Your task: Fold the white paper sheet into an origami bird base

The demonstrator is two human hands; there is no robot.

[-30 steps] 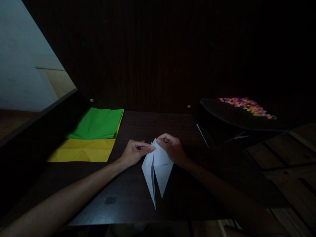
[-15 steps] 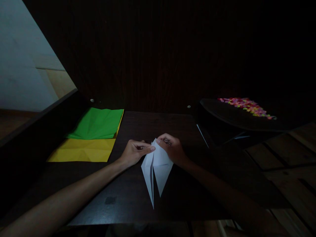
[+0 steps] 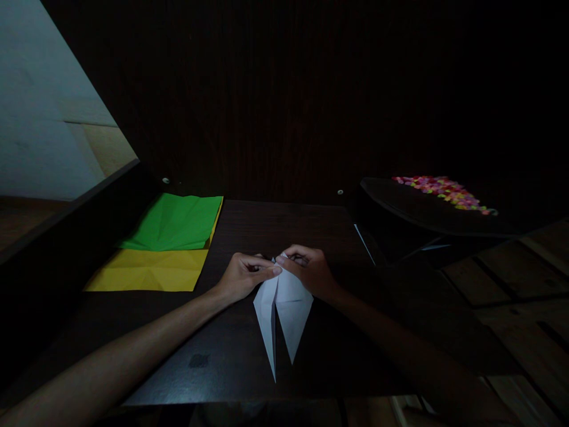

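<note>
A folded white paper [image 3: 281, 314] with two long points toward me lies on the dark wooden table [image 3: 249, 231]. My left hand [image 3: 242, 276] pinches its top edge from the left. From the right, my right hand [image 3: 311, 270] grips the same top corner, fingers curled over it. The two hands meet at the paper's upper tip.
A green sheet [image 3: 175, 222] lies over a yellow sheet [image 3: 146, 270] at the table's left. To the right, a dark tray [image 3: 413, 204] carries several small colourful pieces [image 3: 444, 191]. A dark panel rises behind the table. Wooden floor shows at right.
Both hands have pressed closer together at the paper's top. The paper has sunk slightly lower and flatter on the table.
</note>
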